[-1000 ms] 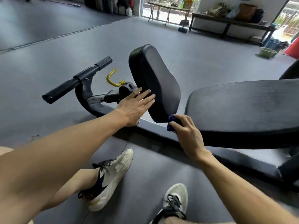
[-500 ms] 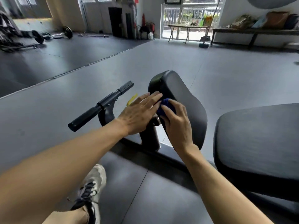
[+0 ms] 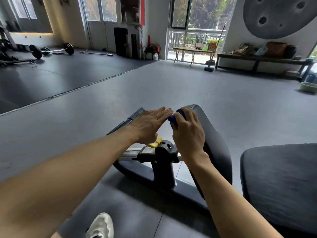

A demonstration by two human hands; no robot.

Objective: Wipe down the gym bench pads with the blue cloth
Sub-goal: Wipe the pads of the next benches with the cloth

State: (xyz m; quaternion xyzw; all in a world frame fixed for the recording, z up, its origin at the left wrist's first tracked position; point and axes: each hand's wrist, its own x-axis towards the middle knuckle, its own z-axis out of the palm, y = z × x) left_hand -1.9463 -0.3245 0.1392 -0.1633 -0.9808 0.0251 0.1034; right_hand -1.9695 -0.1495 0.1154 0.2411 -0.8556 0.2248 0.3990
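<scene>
The tilted black seat pad [image 3: 216, 145] of the gym bench stands in the middle, with the long back pad [image 3: 281, 182] at the right. My right hand [image 3: 188, 133] grips the bunched blue cloth [image 3: 174, 118] against the upper left edge of the seat pad; only a small part of the cloth shows past my fingers. Just to the left, my left hand [image 3: 149, 125] is held flat with straight fingers, its fingertips close to the cloth, above the bench frame. Whether it touches anything I cannot tell.
Under my hands are the bench's black post [image 3: 163, 162], a yellow pull pin [image 3: 155, 143] and a black foot roller bar [image 3: 130, 118]. My shoe [image 3: 101, 226] is on the grey mat floor. Barbells lie far left; a wooden bench with bags stands at the far right wall.
My right hand has slid the cloth from the seat pad's lower edge up its left side to the top. My left hand rose with it. The view has tilted upward.
</scene>
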